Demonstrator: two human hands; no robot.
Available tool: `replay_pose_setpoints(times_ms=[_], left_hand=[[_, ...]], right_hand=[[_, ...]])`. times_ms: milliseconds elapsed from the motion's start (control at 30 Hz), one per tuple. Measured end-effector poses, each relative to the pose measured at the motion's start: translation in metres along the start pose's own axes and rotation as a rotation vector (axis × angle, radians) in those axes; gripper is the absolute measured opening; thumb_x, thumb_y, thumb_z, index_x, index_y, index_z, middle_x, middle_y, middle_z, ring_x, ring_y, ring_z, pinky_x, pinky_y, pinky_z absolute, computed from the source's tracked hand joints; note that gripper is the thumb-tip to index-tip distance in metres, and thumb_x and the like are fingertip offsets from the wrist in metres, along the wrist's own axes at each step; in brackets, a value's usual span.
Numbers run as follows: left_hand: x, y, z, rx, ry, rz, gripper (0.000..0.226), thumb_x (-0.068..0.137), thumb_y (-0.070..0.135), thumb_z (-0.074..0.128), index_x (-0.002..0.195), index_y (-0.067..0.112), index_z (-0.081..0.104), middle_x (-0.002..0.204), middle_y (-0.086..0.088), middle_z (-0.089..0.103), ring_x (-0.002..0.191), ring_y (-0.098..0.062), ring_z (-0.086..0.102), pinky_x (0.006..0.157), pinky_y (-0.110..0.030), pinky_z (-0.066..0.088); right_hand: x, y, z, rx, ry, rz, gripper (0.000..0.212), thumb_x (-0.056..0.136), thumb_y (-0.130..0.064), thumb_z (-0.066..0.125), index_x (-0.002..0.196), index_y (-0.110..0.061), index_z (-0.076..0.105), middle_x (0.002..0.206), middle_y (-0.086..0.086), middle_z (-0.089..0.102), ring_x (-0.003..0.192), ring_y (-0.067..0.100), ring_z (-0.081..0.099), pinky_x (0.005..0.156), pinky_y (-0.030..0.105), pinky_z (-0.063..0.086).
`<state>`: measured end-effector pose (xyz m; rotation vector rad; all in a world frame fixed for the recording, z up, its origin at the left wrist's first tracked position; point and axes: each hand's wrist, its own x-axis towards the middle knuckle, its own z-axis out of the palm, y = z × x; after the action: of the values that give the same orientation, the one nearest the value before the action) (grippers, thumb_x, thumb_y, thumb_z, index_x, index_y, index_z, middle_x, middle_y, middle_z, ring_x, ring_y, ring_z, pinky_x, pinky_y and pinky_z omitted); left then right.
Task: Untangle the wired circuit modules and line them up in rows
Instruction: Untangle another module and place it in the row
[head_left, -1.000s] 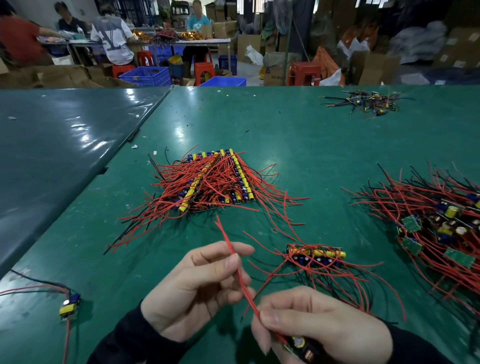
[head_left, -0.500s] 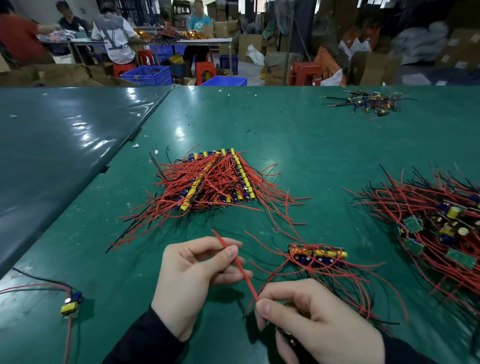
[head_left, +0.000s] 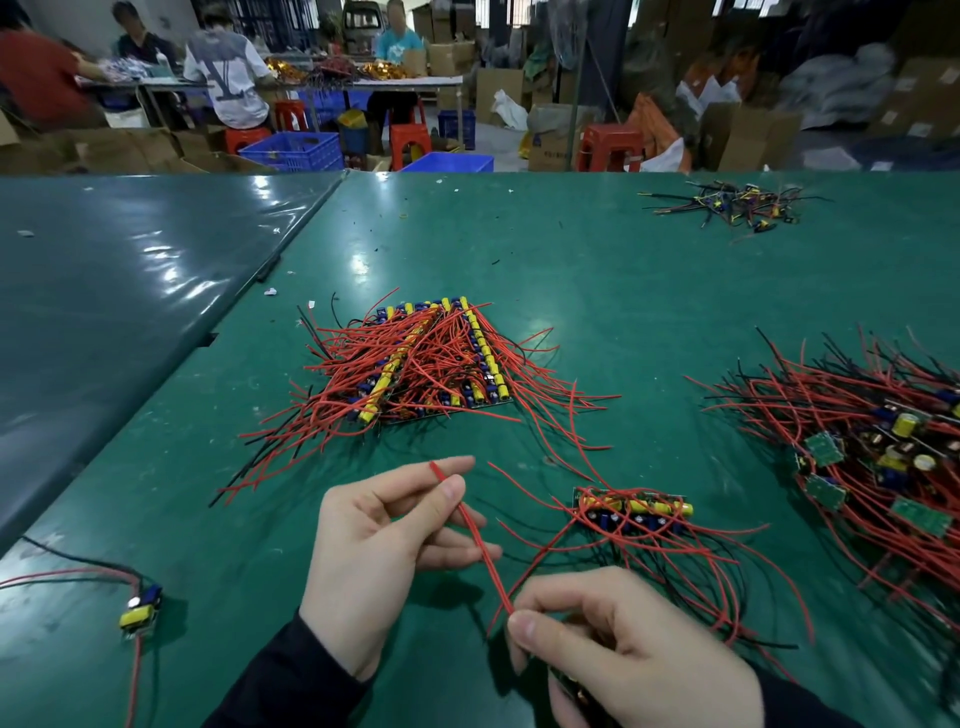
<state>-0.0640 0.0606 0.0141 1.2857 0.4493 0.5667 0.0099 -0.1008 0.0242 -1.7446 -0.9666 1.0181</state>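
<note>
- Red wire (head_left: 470, 525) is running taut between both hands, so pulling harder is likely risking a torn solder joint at the module end, which the right hand (head_left: 623, 649) is hiding.
- The left hand (head_left: 379, 540) is pinching the wire near its free tip between thumb and forefinger; the right hand is curling round its lower end and apparently holding the module, though that part is barely showing.
- Loose leads from the short row (head_left: 631, 512) just beside the right hand are lying under the stretched wire, so a careless drag could be snagging them and pulling that row askew.
- The finished stack (head_left: 431, 358) is sitting beyond the hands, the tangled pile (head_left: 883, 441) well to the right, and a stray module (head_left: 140, 610) near the left edge.
</note>
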Motion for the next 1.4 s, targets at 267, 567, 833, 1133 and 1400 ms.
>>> replay_pose_setpoints(times_ms=[267, 567, 833, 1133, 1400], left_hand=[[0.000, 0.003, 0.000, -0.024, 0.026, 0.040, 0.020, 0.071, 0.017, 0.062, 0.084, 0.010, 0.076, 0.062, -0.017, 0.066, 0.054, -0.035, 0.068, 0.044, -0.022, 0.051], [-0.009, 0.001, 0.005, -0.009, -0.138, 0.052, 0.021, 0.077, 0.026, 0.064, 0.068, 0.008, 0.071, 0.060, -0.019, 0.066, 0.061, -0.032, 0.069, 0.043, -0.024, 0.050], [0.000, 0.009, -0.003, -0.286, -0.004, -0.259, 0.031, 0.084, 0.031, 0.050, 0.062, 0.014, 0.064, 0.053, -0.004, 0.058, 0.047, -0.015, 0.063, 0.036, -0.018, 0.046], [0.010, 0.005, -0.013, -0.344, 0.043, -0.583, 0.021, 0.074, 0.025, 0.059, 0.057, 0.012, 0.054, 0.044, 0.003, 0.043, 0.030, -0.007, 0.043, 0.028, -0.008, 0.029], [-0.001, -0.008, -0.001, 0.137, -0.009, -0.114, 0.036, 0.092, 0.015, 0.054, 0.058, 0.004, 0.061, 0.045, -0.010, 0.054, 0.031, -0.020, 0.052, 0.030, -0.016, 0.033]], right_hand=[[0.000, 0.000, -0.001, 0.019, 0.054, 0.016, 0.027, 0.096, -0.023, 0.050, 0.071, -0.021, 0.060, 0.042, -0.005, 0.054, 0.038, 0.010, 0.045, 0.040, 0.018, 0.030], [0.004, 0.012, -0.001, -0.121, 0.228, 0.088, 0.032, 0.094, -0.028, 0.050, 0.066, -0.015, 0.058, 0.041, 0.001, 0.056, 0.035, 0.007, 0.051, 0.041, 0.011, 0.033], [0.003, 0.011, 0.001, 0.001, 0.163, -0.054, 0.025, 0.093, -0.035, 0.052, 0.075, -0.018, 0.058, 0.047, 0.000, 0.058, 0.041, 0.015, 0.056, 0.041, 0.022, 0.042], [0.003, 0.009, 0.007, -0.591, 0.244, -0.571, 0.015, 0.095, -0.034, 0.054, 0.089, -0.025, 0.064, 0.076, -0.010, 0.060, 0.066, 0.005, 0.057, 0.059, 0.025, 0.051], [-0.001, 0.005, 0.006, -0.641, 0.233, -0.777, 0.014, 0.094, -0.024, 0.060, 0.085, -0.016, 0.066, 0.072, -0.005, 0.053, 0.062, 0.007, 0.051, 0.054, 0.016, 0.043]])
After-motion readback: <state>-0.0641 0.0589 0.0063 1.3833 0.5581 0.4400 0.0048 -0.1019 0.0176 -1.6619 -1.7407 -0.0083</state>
